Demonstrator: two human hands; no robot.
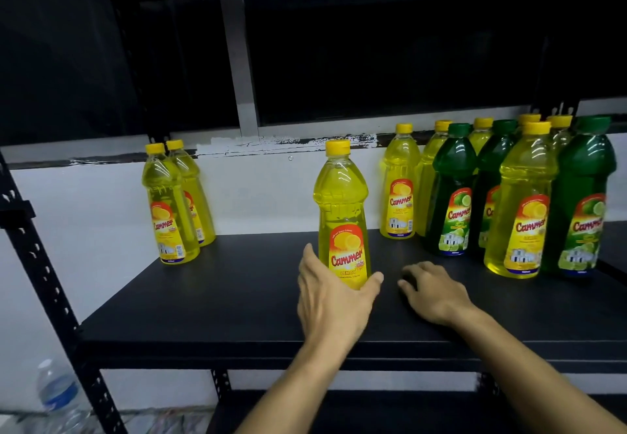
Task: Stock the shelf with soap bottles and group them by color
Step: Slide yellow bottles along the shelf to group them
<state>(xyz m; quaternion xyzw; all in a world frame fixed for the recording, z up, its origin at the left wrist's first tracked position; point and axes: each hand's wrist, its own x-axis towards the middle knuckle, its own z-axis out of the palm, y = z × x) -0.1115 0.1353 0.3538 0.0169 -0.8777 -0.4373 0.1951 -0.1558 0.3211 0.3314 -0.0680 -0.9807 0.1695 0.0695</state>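
Note:
A yellow soap bottle point(342, 209) stands upright in the middle of the black shelf point(237, 298). My left hand point(330, 301) wraps around its base, thumb on the right side and fingers on the left. My right hand point(432, 292) rests palm down on the shelf just to the right, holding nothing. Two yellow bottles point(173, 203) stand together at the back left. At the right stands a mixed cluster: several yellow bottles, among them one at the front point(519, 209) and one at the back point(400, 186), and three green bottles point(453, 192).
The black shelf upright point(44, 281) with its holes runs down the left side. A clear water bottle point(56, 396) stands on the floor at the lower left. A white wall lies behind the shelf. The shelf's front edge point(237, 352) crosses under my forearms.

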